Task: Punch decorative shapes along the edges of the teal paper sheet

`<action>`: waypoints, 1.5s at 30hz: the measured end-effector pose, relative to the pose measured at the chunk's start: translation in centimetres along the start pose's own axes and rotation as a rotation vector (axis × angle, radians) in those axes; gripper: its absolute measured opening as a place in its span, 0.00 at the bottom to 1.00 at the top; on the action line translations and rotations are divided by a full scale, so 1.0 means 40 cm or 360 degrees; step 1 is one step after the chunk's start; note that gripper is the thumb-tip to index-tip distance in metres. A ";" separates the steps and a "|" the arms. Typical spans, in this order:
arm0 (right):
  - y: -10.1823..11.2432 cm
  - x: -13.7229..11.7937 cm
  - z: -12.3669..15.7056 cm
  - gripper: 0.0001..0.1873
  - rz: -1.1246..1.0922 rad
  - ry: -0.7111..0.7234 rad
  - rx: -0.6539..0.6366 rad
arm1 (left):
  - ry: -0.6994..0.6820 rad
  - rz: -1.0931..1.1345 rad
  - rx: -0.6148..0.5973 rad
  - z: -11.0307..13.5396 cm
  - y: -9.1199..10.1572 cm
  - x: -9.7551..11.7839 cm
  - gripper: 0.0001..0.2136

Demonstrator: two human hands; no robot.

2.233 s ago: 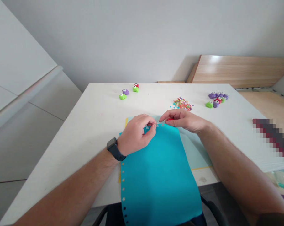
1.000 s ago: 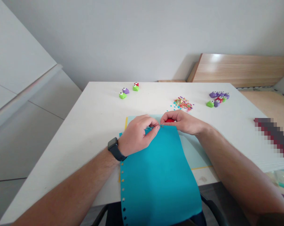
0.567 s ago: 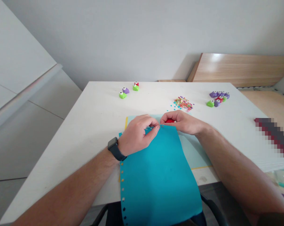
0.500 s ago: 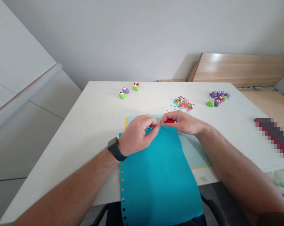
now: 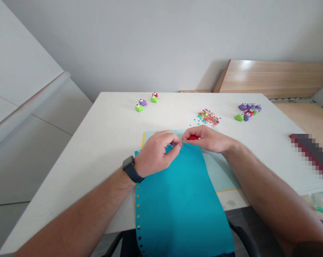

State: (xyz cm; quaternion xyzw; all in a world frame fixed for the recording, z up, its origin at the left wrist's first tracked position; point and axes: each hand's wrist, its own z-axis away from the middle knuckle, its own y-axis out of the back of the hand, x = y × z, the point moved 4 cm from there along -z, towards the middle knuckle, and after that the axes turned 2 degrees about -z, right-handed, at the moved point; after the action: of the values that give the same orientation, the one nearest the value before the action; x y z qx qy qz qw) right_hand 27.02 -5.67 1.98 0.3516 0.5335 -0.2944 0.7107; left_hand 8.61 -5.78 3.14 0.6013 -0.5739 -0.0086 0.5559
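Desk: Any writing on your feed?
Op: None I can read. The watch point(image 5: 129, 168) on the left wrist shows a dark face. A patch at the table's right edge is blurred out.
Desk: Hands?
Op: I see the left hand point(image 5: 156, 153) pinching the far edge of the blue sheet point(image 5: 183, 200), thumb and forefinger closed on it. The right hand point(image 5: 206, 139) is clenched round a red punch point(image 5: 193, 137) on that same edge, just beside the left fingertips.
Desk: Sheet's place?
Op: It lies on a pale mat point(image 5: 220, 171), its near end hanging over the front edge of the table point(image 5: 110, 132). Small holes run down its left side.
Desk: Surface, room?
Op: White table, plain grey wall. Small punches point(image 5: 147, 102) far left, a second cluster point(image 5: 247, 112) far right, paper bits point(image 5: 208, 117) between. A light wooden panel point(image 5: 273, 78) stands behind the right corner.
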 end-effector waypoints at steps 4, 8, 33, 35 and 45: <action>0.002 0.001 0.000 0.15 0.0021 -0.0007 0.0006 | 0.0004 -0.0003 -0.0008 -0.001 -0.001 0.002 0.05; 0.003 0.000 0.000 0.15 0.0031 -0.0001 0.0006 | -0.0006 -0.0006 0.0001 -0.001 0.000 0.004 0.05; 0.040 0.007 -0.003 0.14 0.0234 -0.0005 0.0441 | 0.0123 0.0010 0.0075 -0.004 0.012 0.002 0.06; 0.076 0.006 0.002 0.12 0.0556 -0.0024 0.0750 | 0.0162 0.0003 0.0069 -0.004 0.009 -0.005 0.06; 0.223 0.037 0.046 0.15 0.1624 -0.0543 0.1304 | 0.0186 -0.0065 0.0023 -0.001 -0.001 -0.022 0.07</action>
State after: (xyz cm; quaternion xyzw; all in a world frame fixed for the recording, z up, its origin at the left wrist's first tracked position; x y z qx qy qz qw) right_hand 35.50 -2.05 2.55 0.7491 0.0264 -0.1518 0.6443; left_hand 8.37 -5.12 2.58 0.6164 -0.5280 0.0193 0.5839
